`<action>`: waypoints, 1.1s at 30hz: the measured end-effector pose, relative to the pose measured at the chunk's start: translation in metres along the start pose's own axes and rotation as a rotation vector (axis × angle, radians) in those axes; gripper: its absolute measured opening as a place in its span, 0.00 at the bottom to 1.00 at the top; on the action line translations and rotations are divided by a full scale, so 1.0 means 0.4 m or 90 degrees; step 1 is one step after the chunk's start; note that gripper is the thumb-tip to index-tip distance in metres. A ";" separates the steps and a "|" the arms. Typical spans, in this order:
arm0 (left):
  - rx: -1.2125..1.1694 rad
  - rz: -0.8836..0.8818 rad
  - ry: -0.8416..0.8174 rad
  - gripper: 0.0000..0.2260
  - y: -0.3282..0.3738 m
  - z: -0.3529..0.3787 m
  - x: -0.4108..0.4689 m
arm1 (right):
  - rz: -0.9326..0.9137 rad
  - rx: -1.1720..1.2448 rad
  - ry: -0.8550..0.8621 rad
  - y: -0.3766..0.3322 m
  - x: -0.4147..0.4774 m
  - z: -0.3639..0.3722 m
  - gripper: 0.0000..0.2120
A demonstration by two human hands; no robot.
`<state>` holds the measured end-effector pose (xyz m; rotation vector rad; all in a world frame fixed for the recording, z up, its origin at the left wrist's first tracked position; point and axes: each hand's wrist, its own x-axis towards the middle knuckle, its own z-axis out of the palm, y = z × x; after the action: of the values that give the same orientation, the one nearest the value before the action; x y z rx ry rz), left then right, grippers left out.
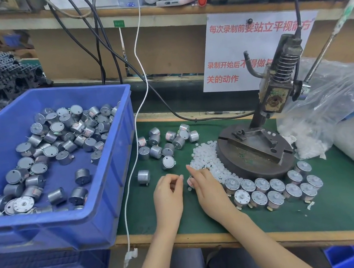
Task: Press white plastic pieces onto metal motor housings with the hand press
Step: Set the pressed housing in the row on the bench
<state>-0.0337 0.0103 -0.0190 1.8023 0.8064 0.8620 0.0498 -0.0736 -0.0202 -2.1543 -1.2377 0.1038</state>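
Observation:
My left hand (169,193) lies on the green mat (336,205) with its fingers curled; something small and white shows between them, apparently a white plastic piece. My right hand (207,188) is just beside it, at the edge of the pile of white plastic pieces (206,161), and grips a metal motor housing (190,180) that it mostly hides. The hand press (277,90) stands behind on its round base (255,160), with nothing under the ram. Several motor housings (274,188) stand in two rows in front of the base.
A blue bin (116,154) holding many motor housings fills the left. Loose housings (164,145) lie behind my hands, one (143,177) apart at the left. A plastic bag of white pieces (325,113) sits right of the press. A white cable (132,175) hangs over the mat's left edge.

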 end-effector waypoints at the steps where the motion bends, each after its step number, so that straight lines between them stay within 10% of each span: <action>1: 0.000 0.000 0.000 0.06 0.000 0.001 0.000 | -0.001 -0.003 -0.002 0.000 0.000 0.000 0.21; 33: 0.011 0.000 0.002 0.09 -0.002 0.002 0.001 | -0.033 -0.235 -0.106 -0.017 0.003 0.004 0.25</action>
<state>-0.0329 0.0104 -0.0200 1.8159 0.8182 0.8599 0.0449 -0.0698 -0.0173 -2.4655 -1.5045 0.0349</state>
